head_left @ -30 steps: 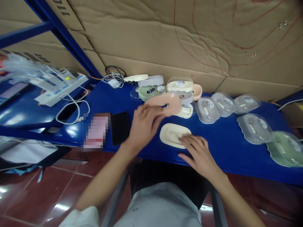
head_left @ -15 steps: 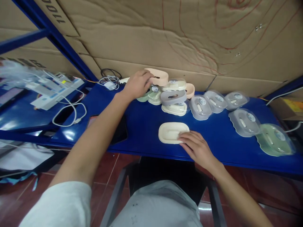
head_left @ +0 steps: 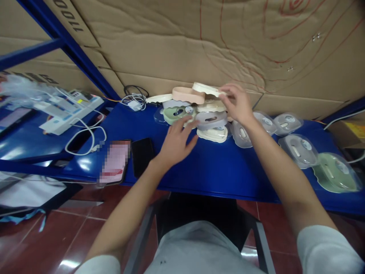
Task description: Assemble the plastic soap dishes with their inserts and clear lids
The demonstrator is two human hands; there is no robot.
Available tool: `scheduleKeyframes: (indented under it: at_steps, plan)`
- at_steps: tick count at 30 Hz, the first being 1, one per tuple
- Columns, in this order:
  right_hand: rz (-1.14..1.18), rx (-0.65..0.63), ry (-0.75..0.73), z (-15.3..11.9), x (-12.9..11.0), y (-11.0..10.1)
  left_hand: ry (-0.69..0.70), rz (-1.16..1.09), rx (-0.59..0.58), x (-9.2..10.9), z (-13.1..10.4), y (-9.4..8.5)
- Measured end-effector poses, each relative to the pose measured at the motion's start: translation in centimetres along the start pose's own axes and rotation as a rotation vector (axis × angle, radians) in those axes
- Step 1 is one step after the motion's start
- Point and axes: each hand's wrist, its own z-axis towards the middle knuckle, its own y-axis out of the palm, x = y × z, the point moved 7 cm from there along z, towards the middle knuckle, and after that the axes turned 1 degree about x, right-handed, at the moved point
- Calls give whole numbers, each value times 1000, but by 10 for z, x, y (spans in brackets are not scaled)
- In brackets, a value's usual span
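Observation:
My right hand [head_left: 237,102] pinches the right end of a cream oval plastic tray [head_left: 205,89]. It tilts at the back of the pile, its left end at or over a peach oval piece [head_left: 188,95]. My left hand [head_left: 179,141] hovers at the pile's front with fingers apart and nothing in them, fingertips close to a green case with a clear cover [head_left: 172,114]. Right of those fingers sits a lavender oval piece with a slot [head_left: 211,119], stacked on a cream case [head_left: 212,134]. Another cream tray [head_left: 159,98] leans at the pile's left.
Several clear-covered grey cases [head_left: 298,149] and a green one [head_left: 335,173] stand on the right of the blue table [head_left: 216,171]. Two phones, one lit [head_left: 115,161] and one dark [head_left: 142,156], lie left. A white power strip [head_left: 71,114] and cables are farther left; cardboard [head_left: 171,45] backs the table.
My right hand has lifted the cream tray from the table's front to the back of the pile. My left hand has left the peach piece and come forward, down to the pile's front.

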Motion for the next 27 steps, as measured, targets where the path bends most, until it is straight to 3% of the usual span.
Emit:
scheduleKeyframes:
  at_steps: [2,5,12,16,22,27]
  plan:
    - [-33,29,13,0,0,-5,23,1,-78,19,-16,18]
    - [-106,35,20,-26,-7,-24,107,-5,-159,39,-22,39]
    - [-483,-341,387,-141,13,-35,288,-1,-182,61,14,54]
    - [-352,-351,390,-181,8,-50,374,-68,-169,79,21,64]
    - [154,-358,388,-189,14,-71,543,-124,-224,111,0,89]
    - [99,-268,287,-164,40,-59,549,-161,-311,108,-12,103]
